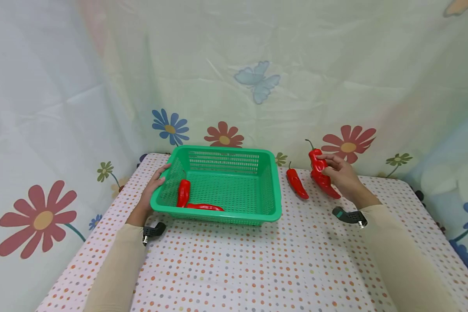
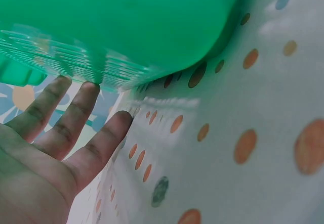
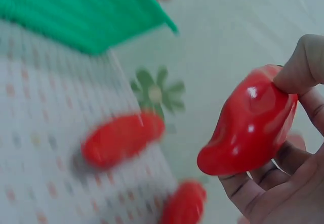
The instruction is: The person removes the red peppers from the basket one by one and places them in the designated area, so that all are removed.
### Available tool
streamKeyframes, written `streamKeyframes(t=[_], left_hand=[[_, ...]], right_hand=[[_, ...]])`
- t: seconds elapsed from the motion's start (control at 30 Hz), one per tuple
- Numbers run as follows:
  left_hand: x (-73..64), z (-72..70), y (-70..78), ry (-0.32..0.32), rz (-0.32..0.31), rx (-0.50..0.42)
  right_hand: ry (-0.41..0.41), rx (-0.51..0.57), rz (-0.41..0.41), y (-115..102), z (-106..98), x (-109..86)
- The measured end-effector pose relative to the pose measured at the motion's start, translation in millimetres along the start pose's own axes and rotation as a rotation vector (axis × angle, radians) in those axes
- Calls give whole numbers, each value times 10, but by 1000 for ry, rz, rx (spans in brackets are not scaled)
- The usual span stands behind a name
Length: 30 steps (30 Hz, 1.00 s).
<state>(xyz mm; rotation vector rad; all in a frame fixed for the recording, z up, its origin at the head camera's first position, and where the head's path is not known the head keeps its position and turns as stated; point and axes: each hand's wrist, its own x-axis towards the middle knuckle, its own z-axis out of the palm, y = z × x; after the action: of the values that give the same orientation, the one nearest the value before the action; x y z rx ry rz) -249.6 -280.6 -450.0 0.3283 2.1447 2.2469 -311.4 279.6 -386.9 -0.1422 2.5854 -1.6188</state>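
Observation:
My right hand (image 1: 345,177) pinches a shiny red chili pepper (image 1: 317,161) between thumb and fingers, off the table; its green stem points up in the head view. In the right wrist view the held pepper (image 3: 248,128) hangs with its tip toward the lower left. Below it a second red pepper (image 1: 327,187) lies on the table, partly covered, with another red pepper (image 1: 297,184) to its left. Against the left side of a green plastic basket (image 1: 218,215) rests my left hand (image 1: 151,190), its fingers (image 2: 73,115) extended. Inside are two red peppers (image 1: 183,193), at the front left.
A dotted cloth covers the table (image 1: 218,264). Behind it rises a pale curtain (image 1: 316,65) printed with flowers and a butterfly. The basket has slotted walls and stands left of the loose peppers.

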Motion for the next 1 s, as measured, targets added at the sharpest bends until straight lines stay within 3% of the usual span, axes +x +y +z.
streamKeyframes(t=[0.13, 0.27, 0.43, 0.57, 0.9, 1.0], left_hand=[[1, 7, -10, 5, 4, -4], [5, -2, -31, 5, 7, 3], [8, -5, -63, 15, 3, 15], [1, 1, -68, 20, 2, 14], [29, -3, -87, 2, 20, 3], [28, -9, -73, -1, 20, 4]], right_hand=[[10, -33, 10, 244, -245, -12], [18, -93, 74, 445, -439, -24], [43, -287, 148, 716, -590, -12], [58, -417, 172, 883, -616, 15], [62, -478, 169, 937, -529, 50], [55, -500, 203, 937, -500, 49]])
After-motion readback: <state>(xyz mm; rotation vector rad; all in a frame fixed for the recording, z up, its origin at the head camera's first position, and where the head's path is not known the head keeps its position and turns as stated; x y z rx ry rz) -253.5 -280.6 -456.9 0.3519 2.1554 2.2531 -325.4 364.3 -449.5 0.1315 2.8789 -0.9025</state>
